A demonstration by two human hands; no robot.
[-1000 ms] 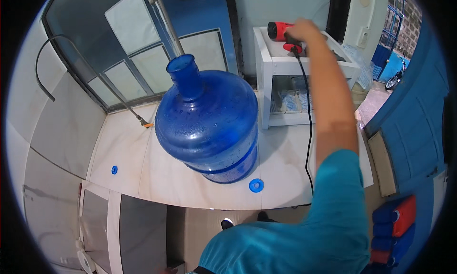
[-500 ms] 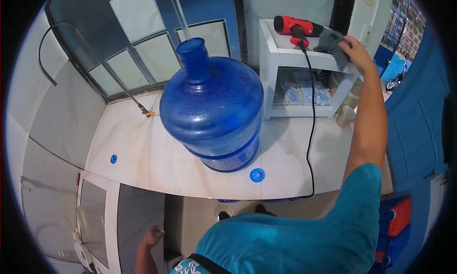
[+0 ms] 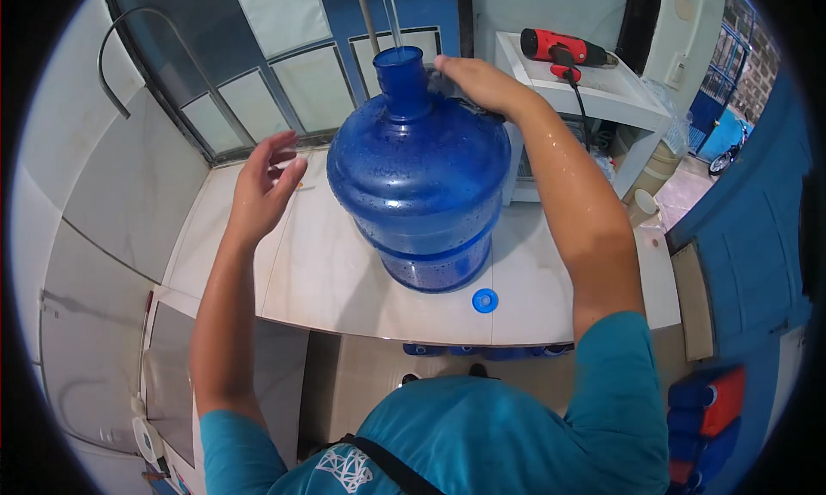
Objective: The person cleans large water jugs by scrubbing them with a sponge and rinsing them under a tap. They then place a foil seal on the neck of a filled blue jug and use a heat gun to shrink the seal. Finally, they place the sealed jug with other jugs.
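Note:
A large blue water jug (image 3: pixel 413 185) stands upright on the white tiled counter, droplets on its shoulder. My right hand (image 3: pixel 482 83) is at the right side of its neck (image 3: pixel 401 82), closed on a grey cloth (image 3: pixel 437 83) that is mostly hidden behind the palm. Left of the jug, my left hand (image 3: pixel 265 185) is raised with fingers apart, holding nothing and not touching the jug. A clear tube (image 3: pixel 391 13) comes down at the jug's mouth. On the counter in front of the jug lies a blue cap (image 3: pixel 485 300).
A red and black heat gun (image 3: pixel 564 47) rests on a white shelf unit (image 3: pixel 641 108) at the back right, its black cord hanging down. A curved metal spout (image 3: pixel 163 21) rises at the left. A beige cup (image 3: pixel 642 206) stands beside the shelf. The counter's front edge (image 3: pixel 413 338) is near me.
My right hand has brought the grey cloth from the shelf to the jug's neck. My left hand has come up from below the counter beside the jug. The view has shifted slightly.

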